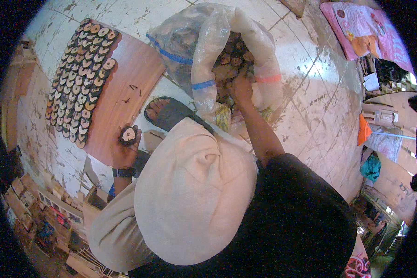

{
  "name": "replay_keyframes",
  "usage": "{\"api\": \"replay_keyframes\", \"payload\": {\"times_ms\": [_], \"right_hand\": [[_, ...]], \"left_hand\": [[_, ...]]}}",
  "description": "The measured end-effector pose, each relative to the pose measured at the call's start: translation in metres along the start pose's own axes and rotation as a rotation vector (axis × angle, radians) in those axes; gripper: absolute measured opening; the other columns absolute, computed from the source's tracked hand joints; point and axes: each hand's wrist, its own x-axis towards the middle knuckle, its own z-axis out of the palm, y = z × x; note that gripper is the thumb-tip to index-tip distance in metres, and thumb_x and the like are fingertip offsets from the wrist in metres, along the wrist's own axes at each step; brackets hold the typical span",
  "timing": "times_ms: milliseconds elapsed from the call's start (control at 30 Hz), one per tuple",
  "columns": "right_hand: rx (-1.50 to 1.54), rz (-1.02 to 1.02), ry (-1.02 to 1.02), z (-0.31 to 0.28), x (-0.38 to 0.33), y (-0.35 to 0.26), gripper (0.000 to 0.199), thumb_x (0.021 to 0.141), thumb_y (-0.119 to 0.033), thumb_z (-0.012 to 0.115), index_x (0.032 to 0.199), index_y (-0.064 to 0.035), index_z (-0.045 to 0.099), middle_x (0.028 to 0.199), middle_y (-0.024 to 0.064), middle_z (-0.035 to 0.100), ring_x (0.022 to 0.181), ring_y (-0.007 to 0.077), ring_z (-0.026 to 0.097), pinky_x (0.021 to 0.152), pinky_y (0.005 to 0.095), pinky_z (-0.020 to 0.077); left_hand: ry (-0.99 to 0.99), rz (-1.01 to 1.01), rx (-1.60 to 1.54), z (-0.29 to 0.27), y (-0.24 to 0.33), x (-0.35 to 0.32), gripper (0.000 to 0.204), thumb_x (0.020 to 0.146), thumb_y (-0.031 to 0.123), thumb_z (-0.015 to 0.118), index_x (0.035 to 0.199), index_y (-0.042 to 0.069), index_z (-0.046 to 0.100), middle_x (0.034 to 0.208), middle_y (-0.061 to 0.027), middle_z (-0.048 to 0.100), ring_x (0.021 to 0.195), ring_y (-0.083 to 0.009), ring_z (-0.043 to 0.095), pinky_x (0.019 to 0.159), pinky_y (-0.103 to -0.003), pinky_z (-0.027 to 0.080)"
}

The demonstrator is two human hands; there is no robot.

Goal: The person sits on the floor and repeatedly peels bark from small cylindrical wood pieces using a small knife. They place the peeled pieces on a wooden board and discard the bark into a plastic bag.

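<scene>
Floor (pixel 310 116) of worn pale tiles carries a clear plastic sack (pixel 204 51) at twelve o'clock, still well filled with round wood slices. Brown board (pixel 130 88) at ten o'clock bears many rows of laid-out slices (pixel 81 78), about half its face bare. Right hand (pixel 241 88) reaches deep into the sack mouth, fingers hidden, grip unclear. Left hand (pixel 125 150), wrist raised, fingers closed around one wood slice (pixel 128 135) beside the board's near edge.

A small craft workshop on the floor.
You see rows of cut wood slices (pixel 81 78) on a board (pixel 125 92), a sack (pixel 204 46) of them, worn tiles (pixel 310 92).
</scene>
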Motion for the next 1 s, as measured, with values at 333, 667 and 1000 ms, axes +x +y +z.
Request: {"api": "replay_keyframes", "payload": {"times_ms": [333, 667, 1000], "right_hand": [[-0.060, -0.048, -0.362, -0.029, -0.067, 0.014, 0.063, 0.077, -0.033, 0.066, 0.120, 0.0057, 0.041, 0.099, 0.0290, 0.058, 0.090, 0.0432, 0.059, 0.074, 0.0491, 0.0493], [-0.072, -0.204, 0.129, -0.054, -0.036, 0.032, 0.049, 0.076, -0.026, 0.065, 0.116, -0.0023, 0.050, 0.097, 0.0190, 0.060, 0.091, 0.0373, 0.059, 0.079, 0.0451, 0.0482], [-0.599, -0.689, -0.051, 0.000, -0.042, 0.040, 0.044, 0.077, -0.022, 0.059, 0.116, -0.0042, 0.055, 0.116, 0.0220, 0.054, 0.096, 0.0373, 0.056, 0.082, 0.0512, 0.0442]], "left_hand": [[0.165, 0.019, -0.018, 0.003, -0.007, 0.002, 0.034, 0.093, 0.026, 0.052, 0.108, -0.004, 0.057, 0.108, -0.0224, 0.060, 0.103, -0.0320, 0.059, 0.089, -0.044, 0.052], [0.156, 0.076, 0.068, 0.006, -0.006, 0.001, 0.035, 0.093, 0.027, 0.052, 0.109, -0.003, 0.057, 0.107, -0.0213, 0.061, 0.101, -0.0319, 0.060, 0.088, -0.044, 0.053], [0.191, 0.086, 0.043, 0.005, -0.006, -0.001, 0.035, 0.093, 0.026, 0.052, 0.110, -0.003, 0.057, 0.108, -0.0211, 0.061, 0.102, -0.0317, 0.060, 0.088, -0.044, 0.053]]}}
